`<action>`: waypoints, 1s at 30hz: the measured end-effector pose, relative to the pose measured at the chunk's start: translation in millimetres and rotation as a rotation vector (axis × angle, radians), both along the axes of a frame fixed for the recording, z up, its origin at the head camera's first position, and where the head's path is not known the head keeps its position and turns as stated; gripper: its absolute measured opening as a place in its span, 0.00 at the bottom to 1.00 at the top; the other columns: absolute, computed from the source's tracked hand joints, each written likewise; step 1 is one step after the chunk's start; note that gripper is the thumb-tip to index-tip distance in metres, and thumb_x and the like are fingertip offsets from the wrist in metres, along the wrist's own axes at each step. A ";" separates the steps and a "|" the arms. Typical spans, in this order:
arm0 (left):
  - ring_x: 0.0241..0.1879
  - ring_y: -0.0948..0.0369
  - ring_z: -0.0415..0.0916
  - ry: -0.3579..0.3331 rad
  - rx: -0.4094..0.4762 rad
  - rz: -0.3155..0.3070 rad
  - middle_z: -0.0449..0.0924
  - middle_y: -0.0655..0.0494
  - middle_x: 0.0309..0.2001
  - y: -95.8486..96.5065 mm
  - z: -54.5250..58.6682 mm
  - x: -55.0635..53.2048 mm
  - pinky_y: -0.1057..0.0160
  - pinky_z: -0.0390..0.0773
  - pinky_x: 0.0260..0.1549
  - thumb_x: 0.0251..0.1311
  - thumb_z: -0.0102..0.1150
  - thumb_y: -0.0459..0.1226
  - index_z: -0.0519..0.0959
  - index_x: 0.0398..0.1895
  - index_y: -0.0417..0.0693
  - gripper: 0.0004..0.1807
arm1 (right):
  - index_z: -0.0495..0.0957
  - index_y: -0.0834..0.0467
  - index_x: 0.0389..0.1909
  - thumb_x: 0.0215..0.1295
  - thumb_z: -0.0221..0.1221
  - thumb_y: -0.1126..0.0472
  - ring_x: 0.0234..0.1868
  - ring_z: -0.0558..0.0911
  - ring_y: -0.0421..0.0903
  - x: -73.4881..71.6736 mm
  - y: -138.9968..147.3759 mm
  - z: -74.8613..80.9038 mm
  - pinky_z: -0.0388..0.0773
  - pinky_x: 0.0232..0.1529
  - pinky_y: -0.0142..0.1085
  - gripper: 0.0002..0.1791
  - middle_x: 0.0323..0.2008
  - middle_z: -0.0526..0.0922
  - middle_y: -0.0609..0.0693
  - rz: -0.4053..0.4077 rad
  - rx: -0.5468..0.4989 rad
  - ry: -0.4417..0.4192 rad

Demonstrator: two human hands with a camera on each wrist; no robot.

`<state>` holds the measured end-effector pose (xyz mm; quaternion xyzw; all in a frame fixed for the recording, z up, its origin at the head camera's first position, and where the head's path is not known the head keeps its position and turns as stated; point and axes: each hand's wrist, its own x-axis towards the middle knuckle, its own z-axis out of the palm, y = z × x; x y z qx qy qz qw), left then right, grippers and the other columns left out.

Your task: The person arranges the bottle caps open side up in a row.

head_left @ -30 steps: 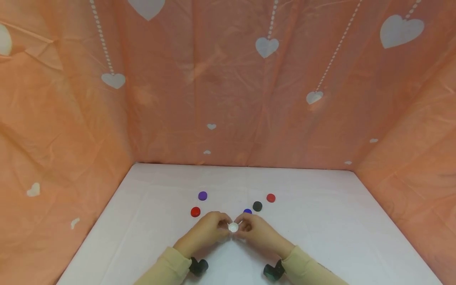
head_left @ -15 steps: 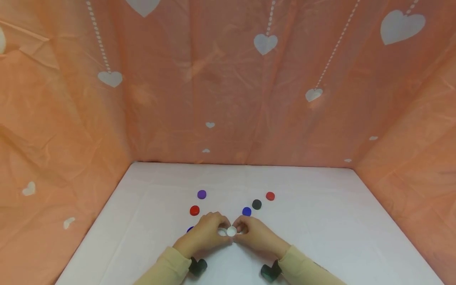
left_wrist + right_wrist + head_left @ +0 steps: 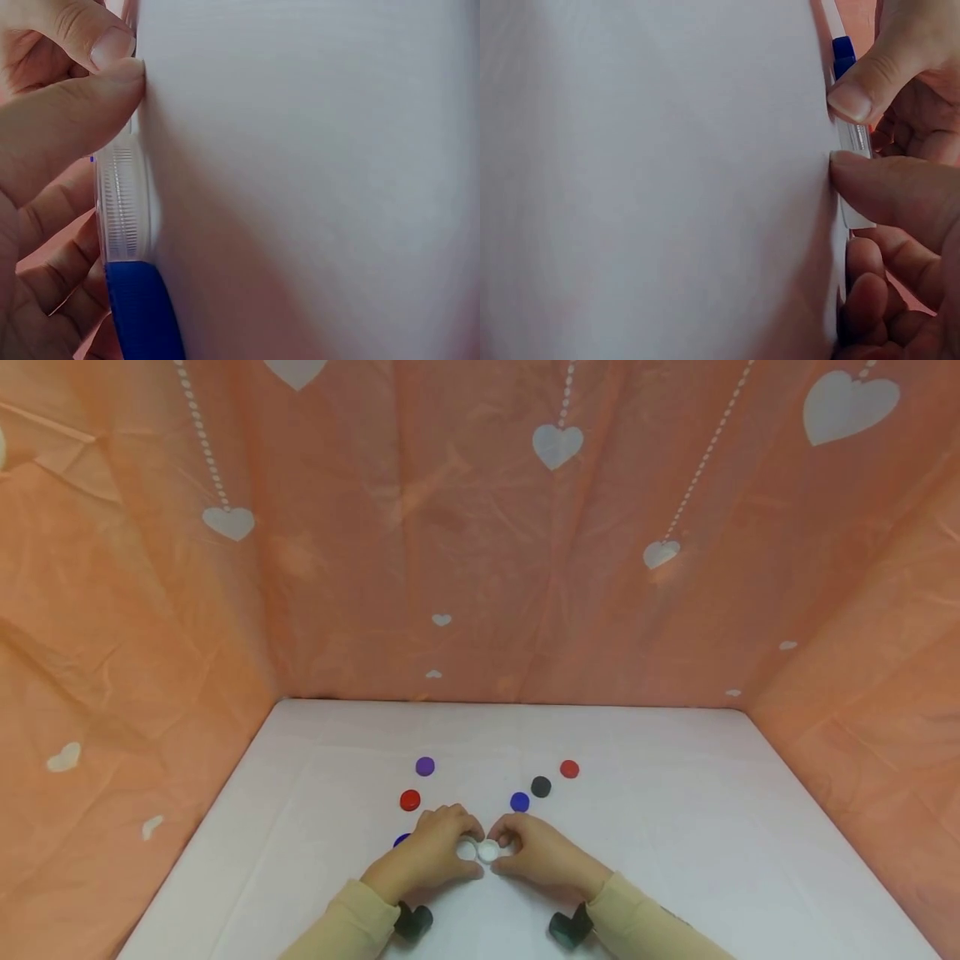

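Both hands meet low over the white table. My left hand (image 3: 435, 850) curls its fingers and thumb round a white bottle cap (image 3: 467, 850), its thumb tip down at the tabletop. From the other side my right hand (image 3: 546, 853) holds a second whitish cap (image 3: 488, 852) at thumb and fingertips. The two caps sit side by side. In the left wrist view a clear ridged cap (image 3: 124, 202) stands beside a blue cap (image 3: 146, 311). The right wrist view has a ridged cap (image 3: 859, 139) between the two thumbs, and a whitish piece (image 3: 859, 216) partly behind the right thumb.
Farther back lie a purple cap (image 3: 425, 767), a red cap (image 3: 409, 800), a blue cap (image 3: 520, 802), a black cap (image 3: 541, 787) and another red cap (image 3: 569, 769). A blue cap (image 3: 402, 840) is partly hidden by the left hand. Orange cloth walls (image 3: 480, 568) surround the table (image 3: 645, 810).
The whitish cap between the hands has come down slightly toward me. The cap inside the left hand has come into view, and the fingertips have parted a little.
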<state>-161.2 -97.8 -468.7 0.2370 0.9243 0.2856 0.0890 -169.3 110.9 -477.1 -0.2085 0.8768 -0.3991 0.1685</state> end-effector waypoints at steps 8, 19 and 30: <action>0.41 0.62 0.68 -0.005 0.011 -0.011 0.73 0.66 0.37 0.9 1.4 -2.8 0.55 0.63 0.46 0.45 0.75 0.49 0.81 0.40 0.52 0.21 | 0.78 0.46 0.38 0.53 0.71 0.58 0.33 0.73 0.41 -1.6 2.2 0.8 0.70 0.37 0.34 0.14 0.32 0.76 0.41 0.002 0.007 0.018; 0.41 0.61 0.73 -0.235 0.189 0.027 0.78 0.61 0.39 12.1 14.8 -32.5 0.55 0.74 0.45 0.47 0.75 0.48 0.81 0.46 0.51 0.23 | 0.76 0.58 0.48 0.59 0.67 0.57 0.36 0.78 0.45 -21.9 39.1 3.6 0.76 0.37 0.35 0.18 0.34 0.80 0.46 -0.126 -0.121 -0.012; 0.42 0.57 0.74 -0.395 0.268 0.103 0.79 0.58 0.38 36.4 13.9 -64.2 0.51 0.73 0.50 0.47 0.76 0.41 0.80 0.44 0.50 0.20 | 0.73 0.62 0.51 0.60 0.65 0.62 0.34 0.77 0.44 -30.1 39.6 -1.2 0.74 0.41 0.39 0.19 0.31 0.79 0.46 -0.202 -0.104 0.028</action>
